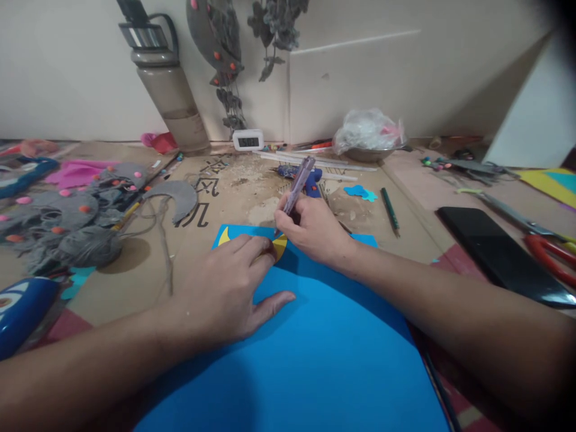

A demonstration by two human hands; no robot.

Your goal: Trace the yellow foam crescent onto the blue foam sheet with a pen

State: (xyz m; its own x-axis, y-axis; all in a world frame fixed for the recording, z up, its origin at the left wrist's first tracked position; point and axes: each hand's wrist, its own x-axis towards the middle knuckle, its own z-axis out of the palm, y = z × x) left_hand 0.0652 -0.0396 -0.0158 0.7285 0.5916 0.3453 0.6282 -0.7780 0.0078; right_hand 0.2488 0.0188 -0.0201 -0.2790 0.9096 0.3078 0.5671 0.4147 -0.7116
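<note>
A large blue sheet [333, 354] lies in front of me, with a yellow crescent-shaped piece [281, 247] on it near the far edge. My left hand [229, 282] rests flat over the yellow piece, fingers spread and thumb stretched out, hiding its middle. In my right hand [310, 225] is a purple pen [299, 185], tilted, its tip down at the yellow piece's upper edge, just beyond my left fingertips.
Beyond the sheet are a blue glue gun [313, 182], a green pencil [389, 211] and a small clock [248, 140]. A black phone [499, 252] and red-handled scissors [546, 249] lie right. Grey felt pieces [67, 210] and a tall bottle [171, 96] stand left.
</note>
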